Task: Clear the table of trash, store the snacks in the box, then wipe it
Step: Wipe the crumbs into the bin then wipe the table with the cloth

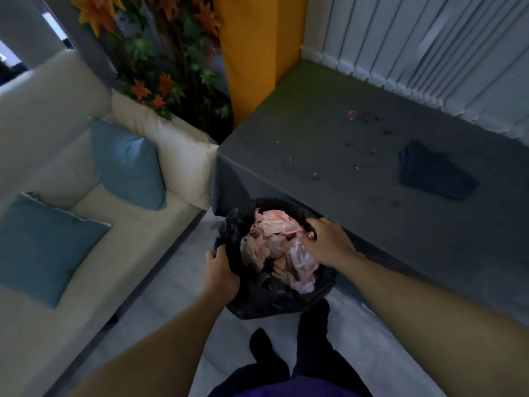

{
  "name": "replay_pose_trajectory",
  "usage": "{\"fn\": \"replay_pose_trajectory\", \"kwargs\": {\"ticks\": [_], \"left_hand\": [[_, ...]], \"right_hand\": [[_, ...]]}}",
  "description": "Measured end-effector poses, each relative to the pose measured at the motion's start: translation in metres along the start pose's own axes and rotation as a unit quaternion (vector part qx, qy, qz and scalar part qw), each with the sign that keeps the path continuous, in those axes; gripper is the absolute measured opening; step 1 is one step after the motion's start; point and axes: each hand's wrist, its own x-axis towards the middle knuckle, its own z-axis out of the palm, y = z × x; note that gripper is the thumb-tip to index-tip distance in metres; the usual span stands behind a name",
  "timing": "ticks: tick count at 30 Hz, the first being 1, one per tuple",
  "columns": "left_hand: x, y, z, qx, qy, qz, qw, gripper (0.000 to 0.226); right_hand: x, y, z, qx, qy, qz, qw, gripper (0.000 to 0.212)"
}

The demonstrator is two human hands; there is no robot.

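A black trash bag [252, 299] sits at the near edge of the grey table [329, 133], full of crumpled pink and white wrappers [274, 236]. My left hand [220, 273] grips the bag's left rim. My right hand [329, 242] lies on the bag's right rim, fingers curled over the wrappers; whether it holds anything I cannot tell. A dark blue cloth [435, 173] lies on the table's right side. Small crumbs [369, 150] and a pink scrap [352, 114] are scattered over the tabletop.
A cream sofa [71, 156] with two blue cushions [128, 164] stands to the left. A plant with orange leaves [166, 61] and a yellow pillar [252, 53] are behind. White blinds [429, 53] line the table's far side. My legs are on the pale floor below.
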Motion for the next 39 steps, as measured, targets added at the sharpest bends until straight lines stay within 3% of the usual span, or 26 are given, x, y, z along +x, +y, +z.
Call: {"fn": "replay_pose_trajectory", "kwargs": {"ticks": [10,18,26,29,36,39], "left_hand": [[0.011,0.029,0.036,-0.015,-0.004,-0.087,0.996,0.07],[0.022,0.06,0.073,-0.07,0.019,-0.105,0.992,0.075],[0.031,0.085,0.099,-0.082,0.047,-0.13,0.987,0.083],[0.04,0.095,0.103,-0.072,0.055,-0.117,0.989,0.08],[0.056,0.117,0.11,-0.054,0.057,-0.086,0.993,0.07],[0.058,0.119,0.114,-0.084,0.044,-0.094,0.991,0.072]], "right_hand": [[-0.002,0.06,-0.026,0.027,0.08,0.011,0.996,0.06],[0.019,0.135,-0.075,0.024,0.165,0.058,0.984,0.055],[0.064,0.201,-0.123,-0.017,0.201,0.082,0.976,0.053],[0.087,0.223,-0.143,-0.037,0.183,0.117,0.975,0.054],[0.122,0.271,-0.171,-0.074,0.039,0.167,0.982,0.07],[0.126,0.278,-0.167,-0.135,0.066,0.15,0.977,0.064]]}}
